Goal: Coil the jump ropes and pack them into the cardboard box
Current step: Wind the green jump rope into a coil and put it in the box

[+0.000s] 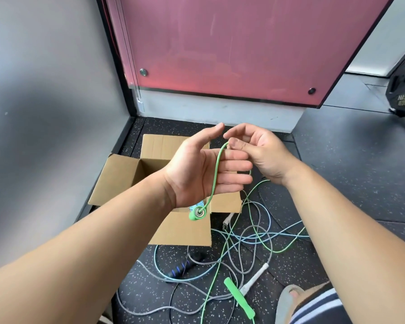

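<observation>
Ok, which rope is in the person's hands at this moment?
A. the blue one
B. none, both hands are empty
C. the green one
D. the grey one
C: the right hand pinches the green rope, which runs across the fingers of the open left hand, its green handle end hanging below the palm.

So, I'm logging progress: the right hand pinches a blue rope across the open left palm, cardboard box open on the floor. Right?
Not blue: the head view shows the right hand pinching a green rope across the open left hand, cardboard box open on the floor.
</observation>
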